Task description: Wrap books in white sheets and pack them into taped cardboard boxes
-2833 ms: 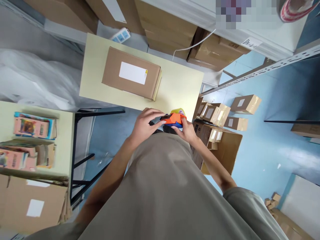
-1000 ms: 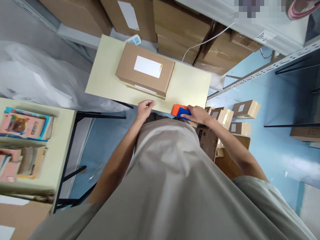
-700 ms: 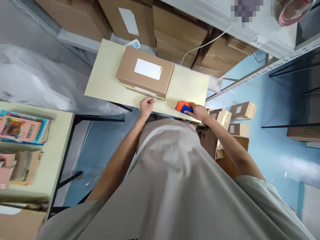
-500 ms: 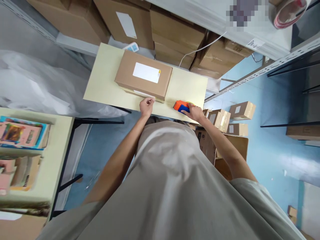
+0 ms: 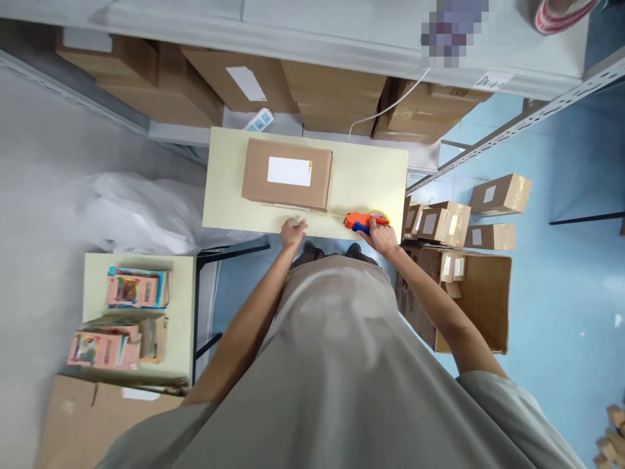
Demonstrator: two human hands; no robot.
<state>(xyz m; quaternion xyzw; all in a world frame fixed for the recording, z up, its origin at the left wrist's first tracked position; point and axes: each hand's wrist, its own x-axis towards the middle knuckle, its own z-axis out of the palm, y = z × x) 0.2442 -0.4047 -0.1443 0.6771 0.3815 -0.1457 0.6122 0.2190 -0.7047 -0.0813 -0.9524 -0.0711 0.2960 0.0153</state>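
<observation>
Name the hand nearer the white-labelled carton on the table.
Left. The left hand is just in front of the carton; the right hand, holding the tape dispenser, is farther, to the right.

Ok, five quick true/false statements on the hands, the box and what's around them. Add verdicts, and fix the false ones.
1. The grip of the right hand is closed on the orange-and-blue tape dispenser. True.
2. The left hand is on the dispenser too. False: the left hand is apart from it, near the near side of the labelled cardboard box.
3. A white label is on top of that box. True.
4. The pink booklets share the box's table. False: the pink booklets are on a separate table to the left.
5. The open carton at the right holds smaller boxes. True.
</observation>
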